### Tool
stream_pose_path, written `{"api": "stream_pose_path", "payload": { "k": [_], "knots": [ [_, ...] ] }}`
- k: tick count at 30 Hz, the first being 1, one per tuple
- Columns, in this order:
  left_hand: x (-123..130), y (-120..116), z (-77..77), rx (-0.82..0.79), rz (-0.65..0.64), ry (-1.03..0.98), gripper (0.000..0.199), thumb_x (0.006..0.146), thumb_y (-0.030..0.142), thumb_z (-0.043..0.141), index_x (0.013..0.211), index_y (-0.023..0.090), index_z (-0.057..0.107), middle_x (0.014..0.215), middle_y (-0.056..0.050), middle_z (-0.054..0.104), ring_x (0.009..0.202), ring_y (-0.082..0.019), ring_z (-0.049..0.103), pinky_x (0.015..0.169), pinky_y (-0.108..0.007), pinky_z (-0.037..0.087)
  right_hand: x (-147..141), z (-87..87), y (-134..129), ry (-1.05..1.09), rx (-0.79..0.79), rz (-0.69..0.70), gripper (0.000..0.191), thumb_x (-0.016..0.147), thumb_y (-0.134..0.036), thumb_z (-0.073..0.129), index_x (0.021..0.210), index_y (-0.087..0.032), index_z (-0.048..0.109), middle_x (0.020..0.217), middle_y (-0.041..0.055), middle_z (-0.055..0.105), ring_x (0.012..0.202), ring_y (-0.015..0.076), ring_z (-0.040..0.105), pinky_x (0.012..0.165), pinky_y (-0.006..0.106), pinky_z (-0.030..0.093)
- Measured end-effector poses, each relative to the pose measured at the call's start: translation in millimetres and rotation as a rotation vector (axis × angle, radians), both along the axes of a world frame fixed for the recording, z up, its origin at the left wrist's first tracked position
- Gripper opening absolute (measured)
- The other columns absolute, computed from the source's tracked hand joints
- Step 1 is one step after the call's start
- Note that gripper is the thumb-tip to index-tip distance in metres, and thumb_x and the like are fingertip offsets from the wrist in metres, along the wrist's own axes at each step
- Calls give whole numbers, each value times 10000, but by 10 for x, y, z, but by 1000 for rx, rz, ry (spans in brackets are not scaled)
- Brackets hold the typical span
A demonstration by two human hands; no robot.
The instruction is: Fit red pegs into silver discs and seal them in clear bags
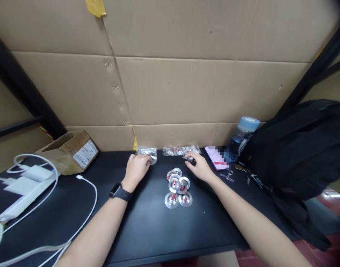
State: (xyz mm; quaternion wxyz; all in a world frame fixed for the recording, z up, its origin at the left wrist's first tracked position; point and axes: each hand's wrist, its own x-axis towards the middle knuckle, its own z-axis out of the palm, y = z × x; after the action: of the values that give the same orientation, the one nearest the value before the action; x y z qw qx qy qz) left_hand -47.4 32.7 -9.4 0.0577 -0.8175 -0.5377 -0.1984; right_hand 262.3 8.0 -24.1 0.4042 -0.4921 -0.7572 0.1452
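Observation:
My left hand [137,168], with a dark watch on its wrist, has its fingers curled closed at the near edge of a crinkled clear plastic bag [149,152]. At the front of a row of clear packets holding silver discs [180,151], my right hand [200,167] has thumb and fingers apart. Its fingertips are at the right-hand packet; whether they touch it is hard to see. Between my forearms lies a loose cluster of several round silver metal discs [174,184] with red pieces at their centres, some overlapping.
Cardboard panels [172,92] stand behind the black table [147,230]. An open cardboard box [72,155], a white power strip [22,198] and white cables [96,193] lie left. Right are a phone [214,155], keys [248,178], a blue-capped bottle [243,135] and a black backpack [294,148].

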Motion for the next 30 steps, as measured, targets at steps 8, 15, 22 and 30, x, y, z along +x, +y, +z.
{"api": "stream_pose_path", "payload": {
  "k": [8, 15, 22, 30],
  "knots": [
    [-183, 303, -242, -4, 153, 16, 438, 987, 176, 390, 1264, 260, 718, 1348, -75, 694, 1215, -281, 611, 919, -428, 385, 160, -206, 201, -421, -109, -128, 452, 971, -357, 527, 1411, -259, 541, 1598, 106, 443, 1470, 311, 383, 1110, 549, 321],
    [-175, 381, -286, -73, 189, 72, 401, 1000, 265, 419, 1321, 255, 660, 1466, -78, 605, 1262, -305, 564, 947, -472, 399, 120, -176, 164, -498, -187, -71, 544, 975, -353, 502, 1499, -231, 424, 1588, 145, 443, 1475, 325, 352, 1106, 572, 297],
    [-159, 390, -329, -164, 180, 70, 425, 1009, 331, 374, 1347, 230, 611, 1638, -79, 387, 1368, -327, 451, 1001, -527, 418, 190, -84, 135, -403, -165, -10, 364, 928, -240, 547, 1288, -197, 576, 1237, 136, 698, 1161, 294, 628, 995, 445, 413],
    [-147, 355, -281, -136, 186, 43, 403, 997, 373, 385, 1299, 215, 599, 1586, -138, 452, 1342, -367, 445, 979, -551, 411, 232, -23, 175, 21, -86, -41, 136, 903, -263, 588, 984, -189, 670, 862, 66, 756, 815, 213, 715, 774, 309, 516]
  ]
}}
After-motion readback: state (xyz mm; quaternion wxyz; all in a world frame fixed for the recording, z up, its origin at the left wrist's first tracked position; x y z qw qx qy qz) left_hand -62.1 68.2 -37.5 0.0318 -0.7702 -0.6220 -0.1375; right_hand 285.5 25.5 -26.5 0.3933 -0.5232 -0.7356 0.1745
